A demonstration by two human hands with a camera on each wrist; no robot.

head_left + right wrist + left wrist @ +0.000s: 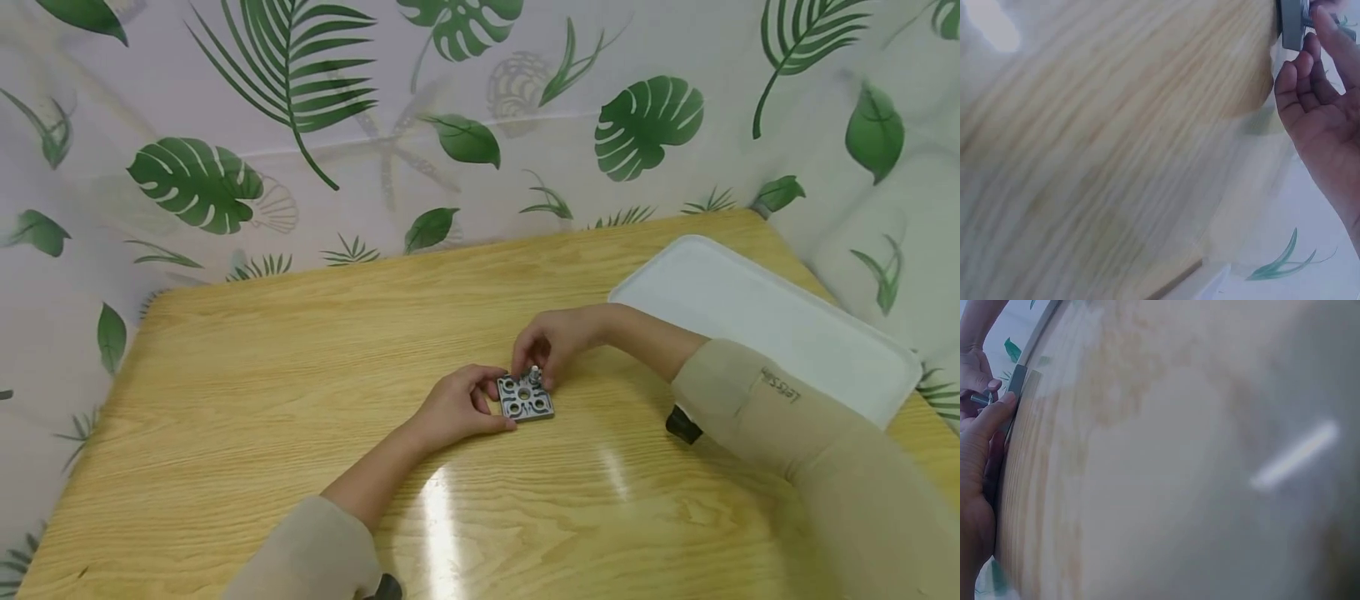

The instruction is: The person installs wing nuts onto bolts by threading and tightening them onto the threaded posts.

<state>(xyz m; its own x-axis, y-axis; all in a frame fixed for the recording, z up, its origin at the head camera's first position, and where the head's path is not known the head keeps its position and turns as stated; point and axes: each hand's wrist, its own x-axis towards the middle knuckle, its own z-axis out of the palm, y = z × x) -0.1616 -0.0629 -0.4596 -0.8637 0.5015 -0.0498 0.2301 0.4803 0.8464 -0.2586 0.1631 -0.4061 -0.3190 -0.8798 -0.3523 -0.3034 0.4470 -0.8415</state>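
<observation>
A small square grey metal plate [527, 407], with round holes and dark curved markings, lies on the wooden table. My left hand [461, 408] grips its left side, thumb at the near edge and fingers at the far edge. At the plate's far right corner stands a short silver metal pin [535, 374]. My right hand [566, 333] reaches in from the right, thumb and fingers curled round this pin. Seen from the left wrist, the pin [980, 399] juts out from the plate [1017, 381]. The pin's lower end is hidden.
A large white tray [720, 292] lies at the table's right side, behind my right forearm. The wooden tabletop [300, 358] extends around the plate. A leaf-printed cloth [375, 175] hangs along the table's far edge and sides.
</observation>
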